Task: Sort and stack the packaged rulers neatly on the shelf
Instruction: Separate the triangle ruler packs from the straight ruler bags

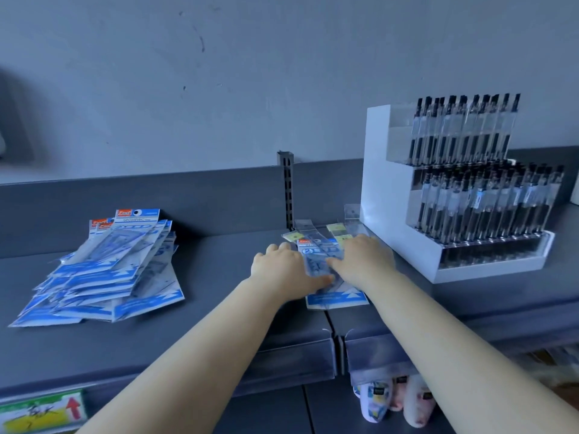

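Head view looks down on a grey shelf (219, 308) that spans the frame below a pale wall. On its right stands a white tiered display (394, 195) filled with upright black pens (463, 133). On the shelf's left lies a loose, fanned heap of packaged rulers (106, 274), blue-and-white packs overlapping at different angles. Both bare forearms reach forward from the bottom edge and converge on a smaller stack of ruler packs (332, 296) near the shelf's middle, just beside the display's left front corner. The left hand (282, 264) lies palm down on the stack's left side, thumb stretched along the top pack, the other fingers reaching forward over the far edge. The right hand (363, 258) lies palm down on the right side, fingers spread fairly flat, thumb pointing inward toward the left hand. Neither hand plainly curls round a pack; both press on it.
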{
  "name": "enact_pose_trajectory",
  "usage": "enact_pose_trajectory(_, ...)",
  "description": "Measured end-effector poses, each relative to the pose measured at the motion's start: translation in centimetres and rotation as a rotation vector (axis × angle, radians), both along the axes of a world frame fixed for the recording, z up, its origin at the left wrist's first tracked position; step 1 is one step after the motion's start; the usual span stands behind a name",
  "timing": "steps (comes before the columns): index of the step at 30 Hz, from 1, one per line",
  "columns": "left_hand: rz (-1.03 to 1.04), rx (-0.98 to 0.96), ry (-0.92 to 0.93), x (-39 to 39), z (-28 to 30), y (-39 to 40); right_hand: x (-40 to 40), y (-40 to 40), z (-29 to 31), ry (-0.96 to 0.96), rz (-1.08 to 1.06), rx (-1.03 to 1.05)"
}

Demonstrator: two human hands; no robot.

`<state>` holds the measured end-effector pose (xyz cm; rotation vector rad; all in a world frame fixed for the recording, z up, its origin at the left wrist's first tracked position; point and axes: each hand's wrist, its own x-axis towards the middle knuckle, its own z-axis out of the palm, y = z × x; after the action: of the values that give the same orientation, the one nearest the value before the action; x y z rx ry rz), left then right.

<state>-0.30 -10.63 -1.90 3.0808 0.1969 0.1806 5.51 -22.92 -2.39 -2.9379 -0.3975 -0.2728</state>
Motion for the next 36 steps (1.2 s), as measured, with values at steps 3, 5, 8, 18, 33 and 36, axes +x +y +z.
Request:
enact_pose_trajectory(3,0.041,-0.119,0.000,0.9,-0.3,0.3,0.4,-0.2,0.0,0.004,-0.040,0.062)
enact_pose_trajectory(5,0.064,-0.154,0.025,1.5,-0.4,0.8,0.6,-0.6,0.0,0.016,-0.079,0.111)
enact_pose_trajectory(8,0.115,-0.146,0.029,1.9,-0.4,1.7,0.8,-1.1,-0.1,0.041,-0.140,0.132)
enact_pose_trajectory(18,0.127,-0.260,0.022,2.2,-0.6,2.9,1.2,-1.5,-0.5,0.034,-0.178,0.268)
enact_pose_trajectory(33,0.187,-0.971,-0.334,0.4,1.1,4.7,-2.0,-0.8,1.4,-0.013,0.155,1.011)
enact_pose_trajectory(36,0.221,-1.054,-0.443,-1.3,1.8,7.1,-2.9,0.6,1.8,0.011,0.183,1.106)
